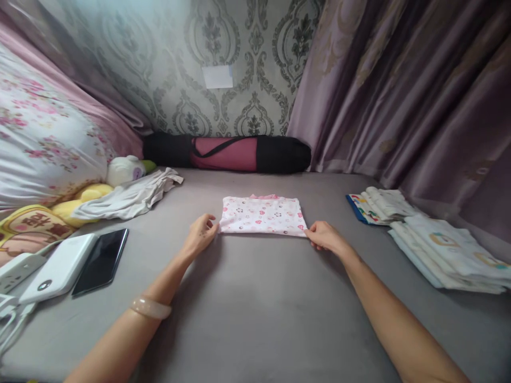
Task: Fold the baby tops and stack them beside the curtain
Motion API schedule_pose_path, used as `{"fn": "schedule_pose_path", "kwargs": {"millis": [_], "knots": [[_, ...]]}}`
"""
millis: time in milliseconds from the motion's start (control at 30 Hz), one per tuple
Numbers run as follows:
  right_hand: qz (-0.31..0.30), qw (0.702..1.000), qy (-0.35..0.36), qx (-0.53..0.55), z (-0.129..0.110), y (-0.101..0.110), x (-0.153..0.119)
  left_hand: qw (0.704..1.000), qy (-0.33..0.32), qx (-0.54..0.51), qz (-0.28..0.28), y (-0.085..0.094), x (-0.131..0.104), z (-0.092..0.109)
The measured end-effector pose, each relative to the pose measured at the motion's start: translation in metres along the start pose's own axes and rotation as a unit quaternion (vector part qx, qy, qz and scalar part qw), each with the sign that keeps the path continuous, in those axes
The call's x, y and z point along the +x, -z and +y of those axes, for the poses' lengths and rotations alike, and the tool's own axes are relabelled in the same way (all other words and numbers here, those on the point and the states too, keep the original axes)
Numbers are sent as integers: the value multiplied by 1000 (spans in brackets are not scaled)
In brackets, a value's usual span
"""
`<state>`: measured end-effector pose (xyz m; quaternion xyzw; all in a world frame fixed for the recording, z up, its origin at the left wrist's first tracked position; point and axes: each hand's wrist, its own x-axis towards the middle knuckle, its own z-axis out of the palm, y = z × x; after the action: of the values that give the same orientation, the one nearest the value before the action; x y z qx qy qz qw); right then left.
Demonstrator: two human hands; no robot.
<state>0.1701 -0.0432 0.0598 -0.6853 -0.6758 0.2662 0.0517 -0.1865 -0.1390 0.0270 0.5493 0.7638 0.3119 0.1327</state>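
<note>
A small white cloth garment (263,215) with pink hearts and flower prints lies folded into a flat rectangle on the grey sheet (255,298). A bit of pink trim shows along its far edge. At its near left corner my left hand (202,234) pinches the fabric between thumb and fingers. My right hand (324,236) pinches the near right corner in the same way. The near edge is stretched straight between both hands. A pale bangle (150,307) circles my left wrist.
Folded cloths (451,250) are stacked at the right, beside a smaller pile (383,205). On the left lie a phone (101,260), a white power bank (58,268), a power strip (19,271), a crumpled grey garment (131,197) and plush toys. A long black-and-maroon bag (227,153) lies along the wall.
</note>
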Motion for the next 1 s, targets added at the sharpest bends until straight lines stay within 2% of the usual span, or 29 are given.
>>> {"fn": "schedule_pose_path", "kwargs": {"millis": [67,100,167,200,267,433,633,733,800,900,1000], "knots": [[113,986,70,-97,-16,0,1,991,-119,40,45,-8,-1,3],[153,974,119,-120,-26,-2,2,982,-174,55,49,-13,-2,5],[164,947,243,-135,-43,-13,9,965,-242,91,28,-23,-4,11],[155,934,287,-146,-49,-20,14,961,-251,113,9,-29,-5,14],[127,924,319,-170,-54,-35,27,961,-229,153,-30,-37,-8,15],[111,947,233,-191,-40,-58,53,964,-176,176,-88,-42,-11,5],[105,948,233,-190,-33,-56,59,973,-155,156,-75,-39,-12,4],[71,954,218,-195,-40,-49,59,977,-146,140,-61,-40,-12,4],[76,955,204,-200,-51,-47,55,980,-148,129,-42,-42,-12,3],[111,939,261,-194,-76,-53,45,981,-159,112,-9,-44,-11,-1],[79,919,346,-172,-96,-69,37,981,-165,100,9,-44,-12,-3]]}}
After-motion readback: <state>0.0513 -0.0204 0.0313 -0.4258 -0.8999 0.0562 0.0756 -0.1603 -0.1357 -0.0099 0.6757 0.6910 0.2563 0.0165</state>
